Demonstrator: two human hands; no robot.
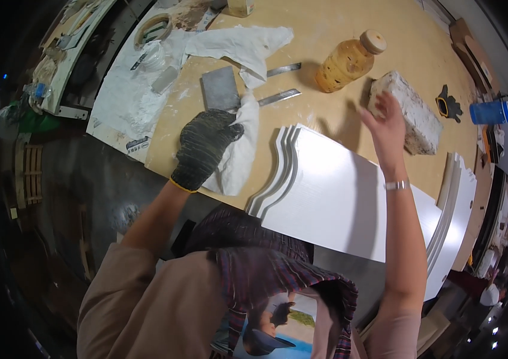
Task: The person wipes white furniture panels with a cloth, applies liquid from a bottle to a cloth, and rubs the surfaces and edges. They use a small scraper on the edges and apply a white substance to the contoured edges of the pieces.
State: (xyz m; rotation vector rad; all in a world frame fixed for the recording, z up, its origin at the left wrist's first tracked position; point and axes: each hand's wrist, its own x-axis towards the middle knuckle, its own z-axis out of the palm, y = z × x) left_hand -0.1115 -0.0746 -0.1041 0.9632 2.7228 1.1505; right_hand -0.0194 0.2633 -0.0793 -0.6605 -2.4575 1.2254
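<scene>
My left hand, in a dark knitted glove with a yellow cuff edge, is closed on a white cloth near the table's front left edge. A flat grey rectangular block lies just beyond the glove. Two thin metal blades, one of them a longer strip, rest to the right of the cloth. My bare right hand is raised with its fingers apart and nothing in it. Close to it lies a rough whitish block. Below that hand is a stack of white panels with wavy ends.
A capped bottle of yellowish liquid stands beyond the panels. Farther right are a dark glove and a blue container. More white panels lie at the right. A tape roll sits on the stained sheet at the left.
</scene>
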